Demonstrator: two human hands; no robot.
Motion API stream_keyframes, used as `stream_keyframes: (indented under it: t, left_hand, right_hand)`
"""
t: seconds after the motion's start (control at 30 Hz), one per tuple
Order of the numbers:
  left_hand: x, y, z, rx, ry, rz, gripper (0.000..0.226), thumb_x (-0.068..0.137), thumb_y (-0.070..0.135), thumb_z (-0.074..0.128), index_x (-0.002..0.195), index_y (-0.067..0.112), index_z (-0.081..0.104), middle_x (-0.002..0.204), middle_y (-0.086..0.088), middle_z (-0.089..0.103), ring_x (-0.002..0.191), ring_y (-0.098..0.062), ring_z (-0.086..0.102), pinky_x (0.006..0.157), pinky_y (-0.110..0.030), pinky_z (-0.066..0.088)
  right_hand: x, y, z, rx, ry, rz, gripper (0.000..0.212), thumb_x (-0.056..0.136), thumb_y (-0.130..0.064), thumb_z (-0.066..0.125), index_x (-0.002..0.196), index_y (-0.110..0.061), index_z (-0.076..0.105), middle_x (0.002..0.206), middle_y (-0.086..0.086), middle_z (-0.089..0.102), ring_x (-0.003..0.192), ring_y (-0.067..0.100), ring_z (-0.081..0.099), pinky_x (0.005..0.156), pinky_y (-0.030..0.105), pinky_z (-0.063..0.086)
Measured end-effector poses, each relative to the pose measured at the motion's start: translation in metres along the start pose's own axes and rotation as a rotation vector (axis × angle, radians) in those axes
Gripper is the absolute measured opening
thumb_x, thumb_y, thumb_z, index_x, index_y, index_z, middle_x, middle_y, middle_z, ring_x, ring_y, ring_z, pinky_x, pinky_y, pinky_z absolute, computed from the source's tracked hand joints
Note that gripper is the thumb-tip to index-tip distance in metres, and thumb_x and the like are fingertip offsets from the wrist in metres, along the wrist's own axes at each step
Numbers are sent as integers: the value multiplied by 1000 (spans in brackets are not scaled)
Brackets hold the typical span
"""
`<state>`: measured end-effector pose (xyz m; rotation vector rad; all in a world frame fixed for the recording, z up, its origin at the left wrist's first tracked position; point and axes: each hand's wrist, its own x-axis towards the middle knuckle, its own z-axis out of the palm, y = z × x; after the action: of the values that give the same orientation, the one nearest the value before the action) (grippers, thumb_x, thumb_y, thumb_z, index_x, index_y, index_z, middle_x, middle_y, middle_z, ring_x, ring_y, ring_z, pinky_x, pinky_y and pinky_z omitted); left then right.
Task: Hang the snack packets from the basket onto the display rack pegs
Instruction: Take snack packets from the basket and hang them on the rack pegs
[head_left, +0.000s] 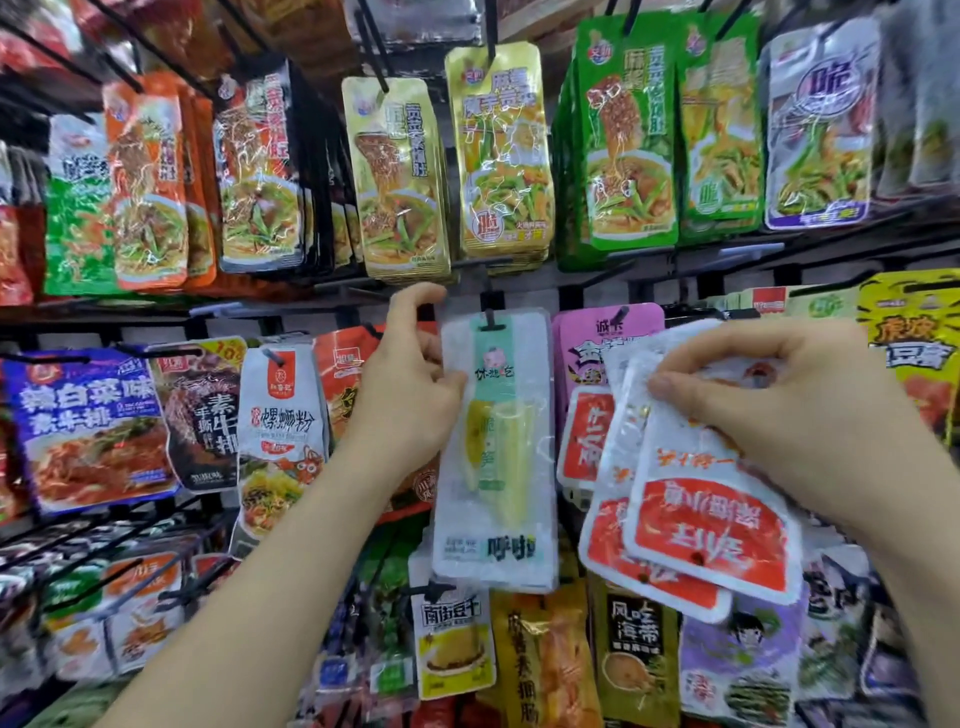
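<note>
Left hand (415, 374) pinches the hung bamboo-shoot packet (493, 452) — right hand (769, 395) grips red packets (696, 525).

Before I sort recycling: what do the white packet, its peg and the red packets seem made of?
The white packet: glossy plastic film, partly clear, with glare and crinkles. The red packets: shiny printed film, likewise wrinkled. The peg: thin black rod, probably coated metal wire; plastic possible.
</note>
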<state>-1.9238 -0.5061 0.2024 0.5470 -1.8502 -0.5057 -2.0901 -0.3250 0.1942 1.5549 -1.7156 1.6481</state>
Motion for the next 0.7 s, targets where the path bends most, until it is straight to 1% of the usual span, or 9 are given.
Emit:
stream_keyframes:
  t: [0.13, 0.23, 0.27, 0.33, 0.4, 0.47, 0.5, 0.6, 0.7]
  left_hand:
    - [-10, 1, 2, 172, 100, 89, 63, 81, 7, 72, 128, 30, 37, 93, 4, 51, 67, -4, 54, 54, -11, 38]
    - [-24, -4, 4, 479, 178, 351, 64, 70, 4, 79, 125, 17, 48, 112, -8, 48, 90, -20, 53, 66, -18, 35]
    - [-28, -7, 6, 583, 179, 427, 64, 66, 5, 82, 123, 12, 53, 116, -14, 49, 96, -25, 52, 71, -24, 40]
    - [-32, -11, 13, 813, 75, 493, 75, 62, 27, 88, 128, 10, 55, 131, -20, 50, 115, -36, 52, 90, -40, 48]
    - [-31, -8, 19, 1040, -115, 431, 98, 70, 56, 76, 147, 14, 33, 155, -22, 25, 142, -38, 25, 114, -49, 25]
    - [-24, -11, 23, 1148, -228, 369, 107, 79, 69, 57, 154, 22, -3, 160, -16, -11, 148, -32, -11, 119, -47, -2]
    - [-22, -13, 25, 1177, -257, 354, 108, 80, 72, 53, 152, 25, -13, 159, -15, -19, 147, -32, -18, 118, -47, -7]
    - [-16, -22, 29, 1187, -254, 372, 108, 79, 74, 52, 149, 33, -19, 158, -19, -18, 147, -34, -15, 117, -48, -8]
    - [-13, -24, 35, 1216, -217, 409, 103, 81, 72, 52, 149, 35, -17, 159, -23, -10, 149, -35, -5, 118, -47, -6]
  right_hand:
    - [-2, -4, -15, 65, 104, -37, 13, 69, -25, 82, 65, -28, 70, 71, -18, 68, 52, 0, 58, 45, 7, 40]
    - [-5, -4, -9, 99, 72, -30, 14, 72, -18, 82, 65, -24, 71, 69, -13, 68, 50, 1, 55, 46, 8, 40]
    - [-6, -3, -5, 97, 50, -16, 15, 73, -16, 81, 65, -22, 70, 69, -13, 68, 50, 1, 56, 45, 9, 41]
    - [-6, 2, 4, 115, 17, 15, 15, 76, -14, 80, 66, -20, 70, 68, -14, 68, 51, 0, 58, 45, 9, 41]
    - [-5, 7, 12, 126, 11, 29, 14, 77, -14, 79, 67, -18, 70, 66, -17, 68, 52, -2, 59, 46, 9, 41]
    - [-4, 10, 17, 138, 29, 36, 15, 77, -13, 79, 67, -19, 70, 61, -22, 66, 52, -5, 58, 47, 8, 41]
    - [-3, 12, 20, 143, 40, 37, 16, 77, -12, 79, 67, -21, 70, 60, -25, 65, 52, -5, 58, 47, 7, 40]
    - [-4, 15, 26, 152, 63, 25, 19, 78, -14, 79, 67, -26, 69, 68, -24, 67, 58, -3, 60, 49, 9, 44]
    - [-5, 20, 31, 193, 93, 35, 18, 79, -15, 78, 68, -26, 69, 73, -19, 68, 59, 1, 62, 51, 13, 47]
